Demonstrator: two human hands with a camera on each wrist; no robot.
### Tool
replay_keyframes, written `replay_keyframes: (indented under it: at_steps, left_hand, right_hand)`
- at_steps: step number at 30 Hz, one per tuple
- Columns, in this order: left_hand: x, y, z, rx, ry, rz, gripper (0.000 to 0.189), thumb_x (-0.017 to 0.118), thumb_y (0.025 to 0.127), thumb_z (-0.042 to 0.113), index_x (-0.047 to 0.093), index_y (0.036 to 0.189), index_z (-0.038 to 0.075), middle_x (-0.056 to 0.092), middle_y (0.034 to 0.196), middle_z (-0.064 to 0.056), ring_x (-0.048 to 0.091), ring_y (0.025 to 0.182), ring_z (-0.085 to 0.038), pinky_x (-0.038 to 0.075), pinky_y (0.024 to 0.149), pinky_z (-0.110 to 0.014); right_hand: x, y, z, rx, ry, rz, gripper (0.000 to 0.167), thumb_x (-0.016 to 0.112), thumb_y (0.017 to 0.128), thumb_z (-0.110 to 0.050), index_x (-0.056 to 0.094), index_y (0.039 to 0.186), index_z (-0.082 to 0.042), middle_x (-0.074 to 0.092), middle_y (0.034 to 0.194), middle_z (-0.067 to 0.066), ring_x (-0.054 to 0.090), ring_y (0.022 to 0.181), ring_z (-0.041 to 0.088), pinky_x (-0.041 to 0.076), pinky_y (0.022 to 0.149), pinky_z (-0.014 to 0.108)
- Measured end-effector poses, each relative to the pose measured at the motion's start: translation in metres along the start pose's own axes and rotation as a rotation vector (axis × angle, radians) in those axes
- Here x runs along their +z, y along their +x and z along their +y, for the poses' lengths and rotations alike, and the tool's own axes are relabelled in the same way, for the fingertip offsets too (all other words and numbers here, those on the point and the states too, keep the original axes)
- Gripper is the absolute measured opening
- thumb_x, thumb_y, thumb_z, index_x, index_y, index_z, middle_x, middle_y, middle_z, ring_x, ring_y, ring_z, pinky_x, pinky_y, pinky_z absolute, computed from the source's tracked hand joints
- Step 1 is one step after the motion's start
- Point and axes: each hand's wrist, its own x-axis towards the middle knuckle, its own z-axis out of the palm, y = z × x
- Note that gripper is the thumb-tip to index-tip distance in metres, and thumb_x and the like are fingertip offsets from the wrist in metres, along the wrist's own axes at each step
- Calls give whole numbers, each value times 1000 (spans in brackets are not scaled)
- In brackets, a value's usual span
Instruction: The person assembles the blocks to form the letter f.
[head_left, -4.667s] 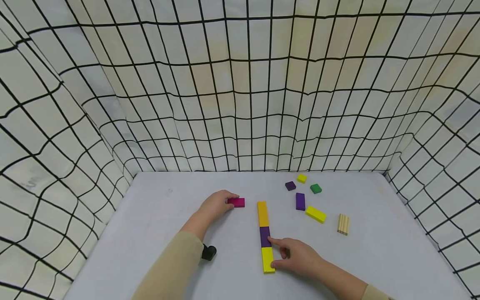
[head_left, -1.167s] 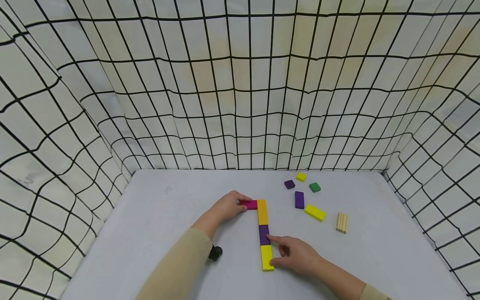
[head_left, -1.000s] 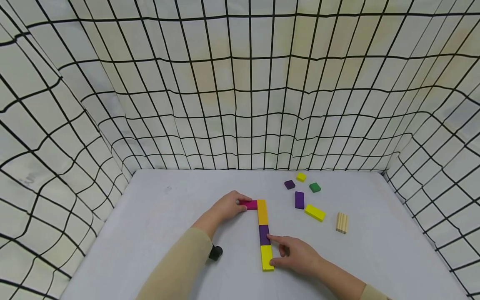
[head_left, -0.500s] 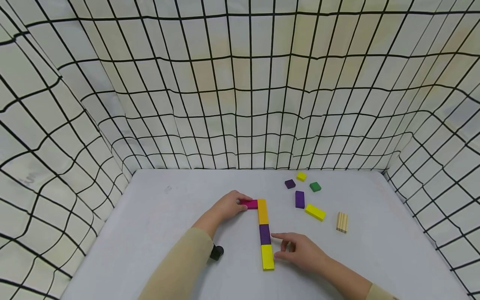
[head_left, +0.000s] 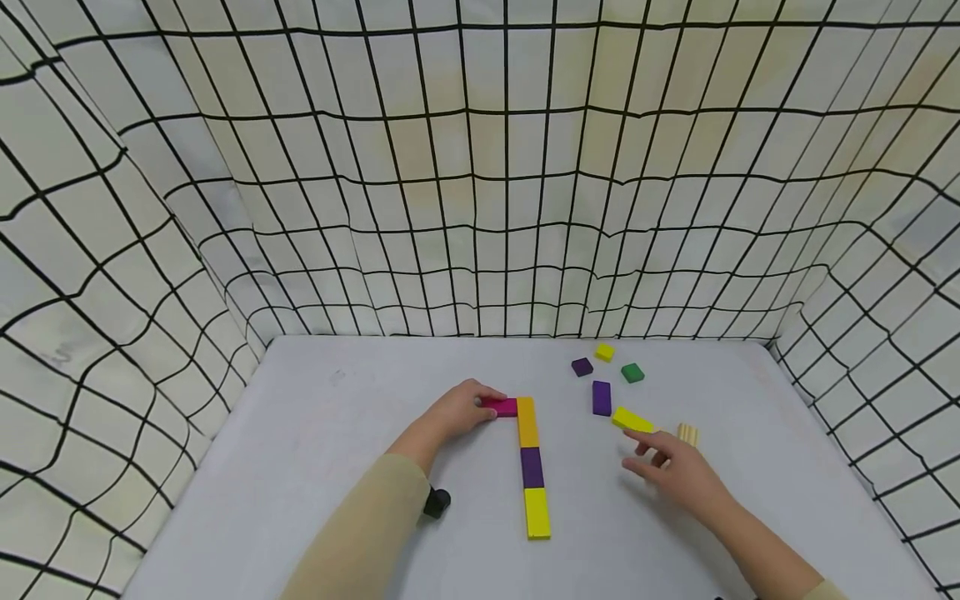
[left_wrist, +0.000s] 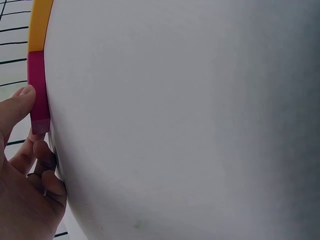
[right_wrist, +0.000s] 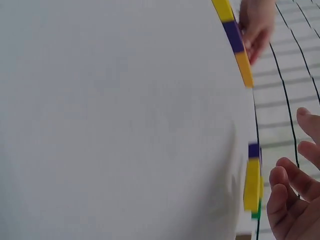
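Note:
My left hand pinches a magenta block between thumb and fingers. The block's right end meets the top of an orange block; in the left wrist view the magenta block lies end to orange side. Below the orange one, a purple block and a yellow block continue in a straight row. My right hand hovers just in front of a loose yellow block, thumb and fingers apart with nothing between them. That hand partly covers the bundle of wooden sticks.
Behind the right hand lie a loose purple block, a small dark purple piece, a small yellow piece and a green piece. Black netting over white walls borders the white table.
The left hand slid the magenta block right until it met the orange one, then stayed. My right hand left the row of blocks and moved right and away toward the loose yellow block.

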Motion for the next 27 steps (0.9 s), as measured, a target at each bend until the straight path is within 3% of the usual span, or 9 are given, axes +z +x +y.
replay_keyframes:
  at_steps: [6, 11, 18, 27]
  left_hand:
    - [0, 1, 0, -18, -15, 5, 31, 67, 95, 20, 70, 125, 26, 58, 126, -6, 52, 119, -27, 41, 107, -48]
    - [0, 1, -1, -18, -11, 4, 30, 67, 95, 21, 70, 125, 26, 58, 126, -6, 51, 120, -28, 40, 107, -48]
    - [2, 1, -2, -29, -2, 3, 30, 67, 96, 22, 70, 126, 27, 57, 127, -5, 51, 120, -27, 40, 108, -48]
    - [1, -1, 1, -23, -12, 4, 30, 67, 96, 22, 70, 125, 26, 57, 126, -6, 51, 119, -27, 40, 107, -48]
  right_hand:
    - [-30, -4, 27, 51, -66, 60, 63, 71, 90, -42, 55, 142, -12, 61, 108, 5, 55, 84, 18, 47, 60, 27]
    - [-43, -6, 41, 99, -105, 55, 72, 69, 90, -48, 48, 147, -8, 59, 114, 12, 55, 87, 22, 46, 61, 29]
    - [-46, -1, 54, 163, -171, 14, 88, 68, 86, -59, 41, 149, -3, 56, 114, 20, 52, 92, 29, 45, 67, 34]
    - [-39, 10, 58, 204, -197, 14, 91, 69, 85, -58, 40, 147, 2, 56, 106, 19, 48, 86, 27, 40, 66, 34]
